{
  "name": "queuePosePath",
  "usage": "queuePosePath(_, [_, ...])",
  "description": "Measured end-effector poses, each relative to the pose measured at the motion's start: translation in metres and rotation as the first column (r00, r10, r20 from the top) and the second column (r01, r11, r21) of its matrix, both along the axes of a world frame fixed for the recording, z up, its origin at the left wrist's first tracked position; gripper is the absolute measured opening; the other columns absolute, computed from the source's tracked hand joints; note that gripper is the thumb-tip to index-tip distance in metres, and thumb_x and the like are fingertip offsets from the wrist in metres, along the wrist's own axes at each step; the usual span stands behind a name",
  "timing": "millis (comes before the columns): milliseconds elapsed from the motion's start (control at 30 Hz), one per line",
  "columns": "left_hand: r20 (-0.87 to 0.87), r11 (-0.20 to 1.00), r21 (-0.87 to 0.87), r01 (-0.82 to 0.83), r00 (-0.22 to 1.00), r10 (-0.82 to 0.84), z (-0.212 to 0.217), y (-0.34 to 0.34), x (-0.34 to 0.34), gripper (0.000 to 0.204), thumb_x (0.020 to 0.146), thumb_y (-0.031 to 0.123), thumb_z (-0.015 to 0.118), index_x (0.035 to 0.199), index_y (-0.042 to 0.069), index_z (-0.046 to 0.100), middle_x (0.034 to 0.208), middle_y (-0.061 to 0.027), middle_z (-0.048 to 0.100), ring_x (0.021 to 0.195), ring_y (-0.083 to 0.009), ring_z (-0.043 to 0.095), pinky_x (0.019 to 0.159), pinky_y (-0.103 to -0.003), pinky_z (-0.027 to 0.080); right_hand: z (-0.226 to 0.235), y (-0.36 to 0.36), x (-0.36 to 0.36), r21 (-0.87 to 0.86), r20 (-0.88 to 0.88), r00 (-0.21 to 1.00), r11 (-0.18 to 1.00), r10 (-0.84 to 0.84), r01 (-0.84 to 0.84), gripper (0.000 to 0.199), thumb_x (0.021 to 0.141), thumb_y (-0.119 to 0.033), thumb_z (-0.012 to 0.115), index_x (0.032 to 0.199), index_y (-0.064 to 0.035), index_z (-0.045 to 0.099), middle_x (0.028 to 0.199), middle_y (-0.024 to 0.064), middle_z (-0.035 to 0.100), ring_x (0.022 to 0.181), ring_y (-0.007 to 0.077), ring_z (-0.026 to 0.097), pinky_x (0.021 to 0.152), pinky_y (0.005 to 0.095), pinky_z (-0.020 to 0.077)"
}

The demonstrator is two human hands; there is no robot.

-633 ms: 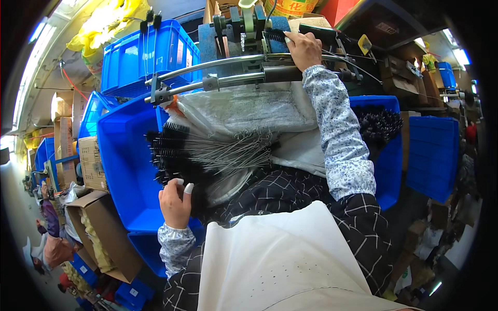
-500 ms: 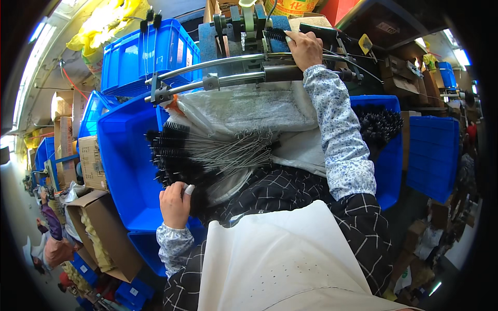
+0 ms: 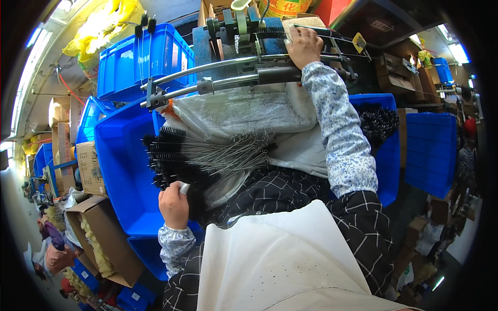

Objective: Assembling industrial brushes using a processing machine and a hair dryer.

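A fanned pile of wire brushes point(image 3: 218, 151), with black bristle heads at the left and looped wire ends at the right, lies across my lap. At its near left edge is my left hand point(image 3: 174, 205), fingers curled in, a white cover on one digit; what they hold, if anything, is hidden among dark bristles. Farther off, my right hand point(image 3: 305, 47) reaches to a bench machine point(image 3: 242, 32). Its fingers are closed at the right end of a black-bristled brush point(image 3: 273, 32), which lies level against the machine. Two metal rails point(image 3: 220, 83) cross in front.
A blue bin point(image 3: 124, 171) stands at my left, and another blue bin point(image 3: 395, 155) with black brushes point(image 3: 377, 124) at my right. A blue crate point(image 3: 145, 59) sits far left. An open cardboard box point(image 3: 111, 238) is near left, with another person point(image 3: 57, 246) beyond it.
The brush at my right hand has moved slightly left and up against the machine, now lying more level. My left hand stays by the bristle heads. The whole view has shifted a little.
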State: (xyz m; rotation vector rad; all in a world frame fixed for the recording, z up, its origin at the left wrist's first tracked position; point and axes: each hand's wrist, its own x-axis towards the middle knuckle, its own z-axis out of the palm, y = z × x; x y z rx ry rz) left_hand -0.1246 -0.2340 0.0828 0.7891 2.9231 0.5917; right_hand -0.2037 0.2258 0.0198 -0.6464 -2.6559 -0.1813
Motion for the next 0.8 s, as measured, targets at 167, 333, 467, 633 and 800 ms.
queuePosePath(167, [-0.051,0.879,0.451,-0.152,0.979,0.196,0.011,0.0,-0.005,0.009,0.083,0.008,0.048,0.085,-0.001,0.047,0.076,-0.0122,0.054,0.068,-0.021,0.053,0.065,-0.028,0.043,-0.004,-0.001,0.009,-0.229,-0.056,0.998,0.973,-0.034,0.02,0.039,0.073,-0.023,0.055,0.109,-0.0095,0.052,0.106,0.0072,0.053,0.1,0.0224,0.046,0.081,0.0411,0.0334])
queuePosePath(333, [-0.252,0.662,0.748,-0.037,0.908,0.335,0.049,-0.023,-0.034,0.019,0.089,0.017,0.036,0.092,0.0,0.045,0.079,-0.0136,0.054,0.068,-0.0175,0.052,0.062,-0.026,0.044,-0.01,-0.013,-0.002,-0.334,-0.129,0.992,0.941,0.002,-0.046,0.036,0.073,-0.018,0.054,0.108,-0.0069,0.053,0.105,0.0094,0.054,0.097,0.0229,0.051,0.079,0.0406,0.0384])
queuePosePath(467, [-0.125,0.321,0.945,-0.055,0.848,0.515,0.073,-0.064,-0.041,0.023,0.09,0.019,0.034,0.098,0.001,0.046,0.083,-0.0148,0.053,0.069,-0.0203,0.052,0.06,-0.028,0.046,-0.011,-0.02,-0.008,-0.318,-0.138,0.99,0.946,0.024,-0.067,0.036,0.075,-0.018,0.052,0.109,-0.0071,0.052,0.105,0.0091,0.054,0.095,0.0222,0.052,0.078,0.041,0.0379])
queuePosePath(633, [-0.044,0.25,0.964,-0.091,0.873,0.486,0.061,-0.068,-0.03,0.023,0.089,0.018,0.035,0.102,0.002,0.045,0.086,-0.0135,0.052,0.07,-0.0196,0.052,0.062,-0.029,0.046,-0.002,-0.039,-0.016,-0.366,-0.109,0.994,0.93,0.001,-0.041,0.036,0.074,-0.018,0.053,0.107,-0.0066,0.053,0.106,0.0103,0.054,0.097,0.0255,0.051,0.08,0.0415,0.0388])
queuePosePath(800, [0.07,0.314,0.932,-0.184,0.938,0.34,0.053,-0.018,-0.025,0.02,0.089,0.018,0.036,0.098,0.002,0.044,0.083,-0.0116,0.052,0.071,-0.0156,0.052,0.062,-0.024,0.044,-0.005,-0.06,-0.029,-0.296,-0.136,0.991,0.954,0.016,-0.056,0.028,0.073,-0.015,0.053,0.1,-0.0067,0.055,0.096,0.0059,0.056,0.088,0.0211,0.054,0.07,0.0409,0.0392])
